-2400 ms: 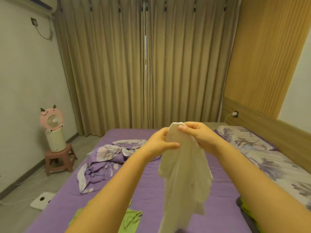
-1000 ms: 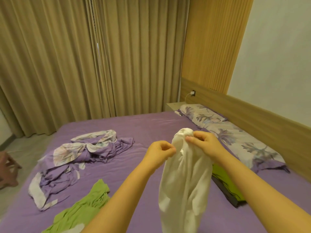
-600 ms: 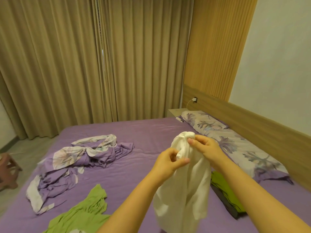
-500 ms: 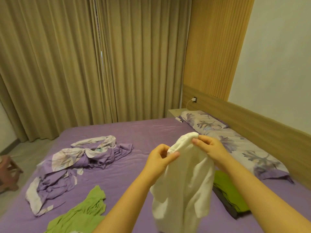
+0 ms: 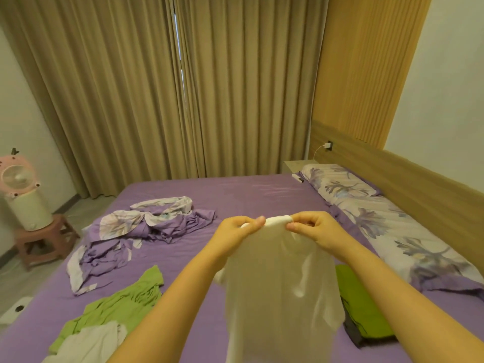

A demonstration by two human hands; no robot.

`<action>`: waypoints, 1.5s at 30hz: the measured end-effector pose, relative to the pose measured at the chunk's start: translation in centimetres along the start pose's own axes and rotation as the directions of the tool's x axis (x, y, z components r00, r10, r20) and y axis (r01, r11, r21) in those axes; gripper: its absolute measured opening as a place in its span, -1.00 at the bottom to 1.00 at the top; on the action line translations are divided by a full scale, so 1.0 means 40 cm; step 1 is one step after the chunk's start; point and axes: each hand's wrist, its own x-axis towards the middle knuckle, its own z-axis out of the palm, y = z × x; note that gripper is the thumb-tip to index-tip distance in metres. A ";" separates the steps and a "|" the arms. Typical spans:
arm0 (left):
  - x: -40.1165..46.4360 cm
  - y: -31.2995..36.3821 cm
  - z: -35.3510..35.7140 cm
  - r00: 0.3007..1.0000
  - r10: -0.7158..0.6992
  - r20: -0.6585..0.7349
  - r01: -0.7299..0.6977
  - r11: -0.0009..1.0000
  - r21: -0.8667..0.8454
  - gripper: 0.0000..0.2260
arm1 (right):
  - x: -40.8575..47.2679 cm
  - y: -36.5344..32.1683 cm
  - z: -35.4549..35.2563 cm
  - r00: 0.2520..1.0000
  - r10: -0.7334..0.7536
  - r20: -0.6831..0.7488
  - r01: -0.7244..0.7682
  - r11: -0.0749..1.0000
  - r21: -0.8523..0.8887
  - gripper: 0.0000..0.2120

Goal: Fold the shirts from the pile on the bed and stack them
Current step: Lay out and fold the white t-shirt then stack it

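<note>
A white shirt [image 5: 277,286] is held up over the purple bed [image 5: 251,195], pinched at its top edge by left hand [image 5: 237,229] and right hand [image 5: 310,227] close together, so it looks like the straightening-out step, with laying flat needed next.

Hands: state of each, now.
Left hand: pinching the top edge of the limp white cotton shirt.
Right hand: pinching the same edge.

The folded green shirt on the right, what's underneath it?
A dark folded garment pokes out beneath the green shirt; the hanging white shirt hides their left edge, and anything lower is covered.
</note>
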 end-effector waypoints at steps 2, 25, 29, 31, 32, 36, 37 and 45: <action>-0.007 0.012 0.009 0.991 -0.119 0.062 0.124 0.988 -0.089 -0.67 | -0.006 0.024 -0.029 0.999 -0.004 0.043 0.004 1.000 -0.008 -0.89; -0.211 -0.139 -0.104 0.968 -0.247 -0.047 0.252 0.942 0.221 -0.93 | -0.111 0.261 -0.206 0.882 0.278 0.380 -0.188 0.948 -0.256 -0.90; -0.221 -0.149 -0.144 0.951 -0.297 0.085 0.282 0.947 0.155 -0.59 | -0.128 0.237 -0.200 0.917 0.274 0.290 -0.246 0.960 -0.131 -0.69; -0.216 -0.147 -0.173 0.942 -0.301 0.150 0.281 0.950 0.138 -0.46 | -0.130 0.218 -0.202 0.920 0.271 0.283 -0.272 0.962 -0.038 -0.72; -0.210 -0.146 -0.187 0.941 -0.293 0.168 0.272 0.952 0.138 -0.46 | -0.128 0.206 -0.203 0.918 0.269 0.292 -0.283 0.959 0.005 -0.74; -0.178 -0.139 -0.235 0.960 -0.203 0.192 0.180 0.975 0.129 -0.56 | -0.107 0.167 -0.207 0.900 0.236 0.366 -0.329 0.920 0.215 -0.80; -0.170 -0.140 -0.246 0.965 -0.180 0.189 0.162 0.981 0.108 -0.57 | -0.099 0.162 -0.210 0.894 0.218 0.392 -0.335 0.906 0.261 -0.83; -0.083 -0.307 -0.243 0.925 -0.358 0.127 0.350 0.933 0.080 -0.77 | -0.051 0.265 -0.117 0.771 0.420 0.479 -0.436 0.896 -0.083 -0.84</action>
